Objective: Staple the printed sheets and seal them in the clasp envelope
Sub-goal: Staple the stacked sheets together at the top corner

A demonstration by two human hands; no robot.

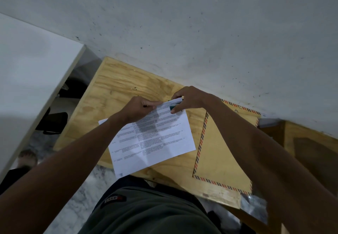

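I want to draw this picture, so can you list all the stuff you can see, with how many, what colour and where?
printed sheets: one stack, exact count unclear, white with black text, middle of the table, near end hanging over its front edge
stapler: one, teal, mostly hidden, at the sheets' far corner
clasp envelope: one, tan with a red and blue striped border, flat on the table, right of the sheets
table: one, pale plywood, against the wall
wall: grey, behind the table
left hand: holds the sheets' far edge, forefinger straight
right hand: grips the stapler on the sheets' corner
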